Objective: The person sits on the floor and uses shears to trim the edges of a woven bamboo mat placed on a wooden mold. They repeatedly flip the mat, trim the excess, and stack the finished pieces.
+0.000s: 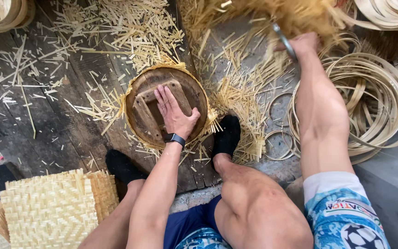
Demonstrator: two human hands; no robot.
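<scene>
Wooden mould pinned under our left palm, between our feet

Woven bamboo mats (51, 207) lie stacked nearest, beside our left knee, within easy reach; between our two black-socked feet (226, 136) sits the round wooden mould (150, 108), a woven basket edge (132, 90) wrapped round its rim, braced there so it cannot slide; our left hand (173, 110) lies spread flat on the mould's cross-block, pressing down, it seems, to clamp the weave; our right hand (302, 44) stretches farther out, closed round a metal tool (284, 39) at the heap of bamboo fibre (295, 14); coiled bamboo hoops (374, 101) wait beyond our right arm; trimmings (116, 27) litter the planks.
</scene>
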